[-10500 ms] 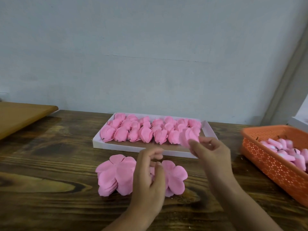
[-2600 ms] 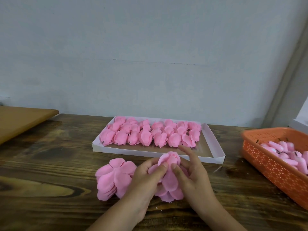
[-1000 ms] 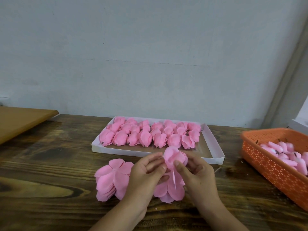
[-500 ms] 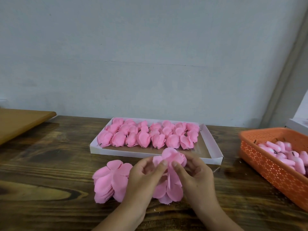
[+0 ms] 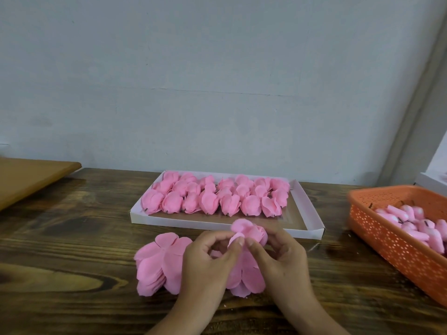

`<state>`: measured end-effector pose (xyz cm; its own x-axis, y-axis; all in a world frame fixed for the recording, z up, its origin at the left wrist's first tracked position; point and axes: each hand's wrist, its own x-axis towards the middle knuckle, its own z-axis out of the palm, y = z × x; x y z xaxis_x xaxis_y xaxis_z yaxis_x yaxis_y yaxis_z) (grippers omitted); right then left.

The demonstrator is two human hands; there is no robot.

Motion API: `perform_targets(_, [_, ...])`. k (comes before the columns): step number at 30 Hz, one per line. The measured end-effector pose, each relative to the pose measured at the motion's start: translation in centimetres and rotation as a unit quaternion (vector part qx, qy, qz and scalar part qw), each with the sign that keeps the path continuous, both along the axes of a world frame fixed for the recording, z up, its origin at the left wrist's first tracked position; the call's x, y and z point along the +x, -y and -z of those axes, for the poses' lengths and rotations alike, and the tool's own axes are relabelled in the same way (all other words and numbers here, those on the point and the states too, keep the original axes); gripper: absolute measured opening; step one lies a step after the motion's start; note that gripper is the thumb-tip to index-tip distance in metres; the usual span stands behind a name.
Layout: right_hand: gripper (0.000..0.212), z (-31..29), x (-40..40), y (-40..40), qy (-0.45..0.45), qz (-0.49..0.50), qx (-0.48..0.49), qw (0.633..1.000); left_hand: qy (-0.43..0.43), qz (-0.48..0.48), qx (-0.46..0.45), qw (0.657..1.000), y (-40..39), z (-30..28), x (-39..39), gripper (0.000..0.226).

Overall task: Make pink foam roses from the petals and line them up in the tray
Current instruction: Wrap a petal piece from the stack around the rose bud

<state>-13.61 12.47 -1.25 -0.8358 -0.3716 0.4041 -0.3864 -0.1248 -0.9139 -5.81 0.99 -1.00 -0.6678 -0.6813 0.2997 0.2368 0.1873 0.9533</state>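
I see both hands low in the centre of the frame: my left hand (image 5: 208,259) and right hand (image 5: 280,259) each pinch the half-formed rose (image 5: 250,232) just below the white tray (image 5: 217,222) of finished roses (image 5: 215,197). Loose petals (image 5: 157,264) lie left of them.

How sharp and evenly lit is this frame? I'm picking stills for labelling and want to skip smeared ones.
Head view: soft, even light with faint shadows and no glare on the table; the left hand and right hand are slightly soft around the rose; the orange basket blurs at the right edge; wide-angle distortion tilts the wall corner; tray roses read clearly.
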Motion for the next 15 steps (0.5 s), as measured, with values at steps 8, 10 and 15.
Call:
perform_targets(8, [0.025, -0.03, 0.55, 0.08, -0.019, -0.020, 0.014, 1.000, -0.010, -0.042, -0.006, 0.999, 0.36, -0.31, 0.09, 0.012])
perform_targets(10, [0.032, -0.11, 0.74, 0.01, -0.032, -0.025, 0.021, 0.999, -0.014, -0.033, -0.006, 0.999, 0.34, -0.34, 0.09, 0.012])
perform_targets(15, [0.035, -0.41, 1.03, 0.08, -0.049, -0.026, 0.026, 0.998, -0.015, 0.003, -0.033, 0.999, 0.03, -0.41, 0.18, 0.014])
